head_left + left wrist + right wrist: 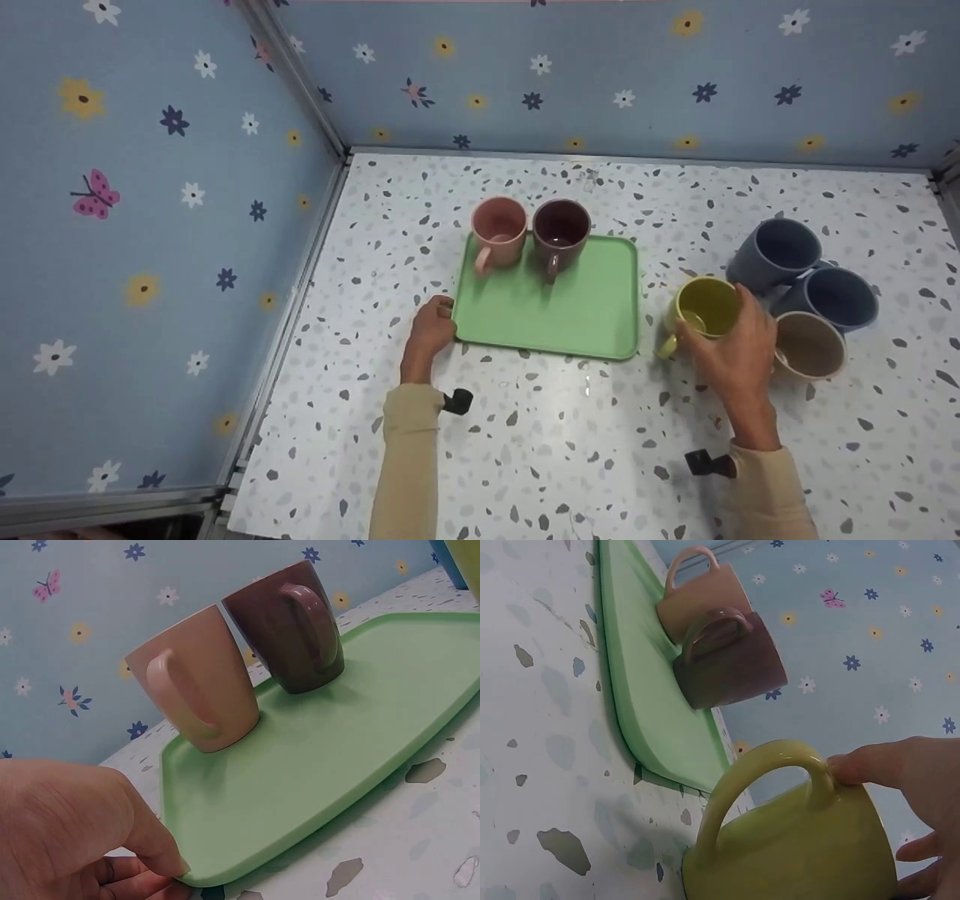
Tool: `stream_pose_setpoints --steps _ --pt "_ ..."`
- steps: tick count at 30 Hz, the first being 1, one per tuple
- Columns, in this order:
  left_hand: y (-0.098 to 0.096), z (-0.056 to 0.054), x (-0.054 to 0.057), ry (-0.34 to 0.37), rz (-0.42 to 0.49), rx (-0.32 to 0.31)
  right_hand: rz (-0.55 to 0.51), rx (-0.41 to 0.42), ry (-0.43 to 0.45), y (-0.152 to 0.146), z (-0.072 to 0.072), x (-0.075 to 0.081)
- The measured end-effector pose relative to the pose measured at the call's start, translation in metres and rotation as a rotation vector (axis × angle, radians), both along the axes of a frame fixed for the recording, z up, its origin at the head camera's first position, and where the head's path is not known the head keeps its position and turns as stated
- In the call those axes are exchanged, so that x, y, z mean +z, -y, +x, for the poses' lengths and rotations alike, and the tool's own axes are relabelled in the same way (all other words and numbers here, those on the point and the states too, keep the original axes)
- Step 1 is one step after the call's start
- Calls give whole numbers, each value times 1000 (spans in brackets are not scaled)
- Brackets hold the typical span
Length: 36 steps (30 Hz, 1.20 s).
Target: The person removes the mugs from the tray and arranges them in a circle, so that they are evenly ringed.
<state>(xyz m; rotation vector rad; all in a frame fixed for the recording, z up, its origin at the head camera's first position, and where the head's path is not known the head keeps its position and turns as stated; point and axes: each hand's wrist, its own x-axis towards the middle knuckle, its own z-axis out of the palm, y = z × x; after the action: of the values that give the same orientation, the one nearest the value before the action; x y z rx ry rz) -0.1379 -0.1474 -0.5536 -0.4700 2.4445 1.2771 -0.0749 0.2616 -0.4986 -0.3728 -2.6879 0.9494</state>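
Note:
A light green tray [551, 319] lies on the speckled table. Near its back left corner stands a pink mug [499, 229], with a dark maroon mug [561, 232] just to the right; both handles face the front. At the tray's front left corner my left hand [433, 328] pinches the rim, thumb [161, 844] against it and the other fingers curled below. To the right of the tray my right hand [739, 349] grips a yellow-green mug [795, 855] around its upper side, thumb near the handle. Whether this mug touches the table I cannot tell.
Two blue mugs [776, 255] and a beige mug [810, 346] stand close together at the right, beside my right hand. Flowered blue panels [615, 75] border the table [525, 450] at the back and left.

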Motion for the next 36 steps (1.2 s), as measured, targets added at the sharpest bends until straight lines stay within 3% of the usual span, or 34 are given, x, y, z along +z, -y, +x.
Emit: stream_pose_setpoints --steps 14,36 --pt "0 0 1 25 13 11 79 -45 93 -6 2 7" --pt "2 1 -1 -11 15 2 119 -75 49 -17 12 8"
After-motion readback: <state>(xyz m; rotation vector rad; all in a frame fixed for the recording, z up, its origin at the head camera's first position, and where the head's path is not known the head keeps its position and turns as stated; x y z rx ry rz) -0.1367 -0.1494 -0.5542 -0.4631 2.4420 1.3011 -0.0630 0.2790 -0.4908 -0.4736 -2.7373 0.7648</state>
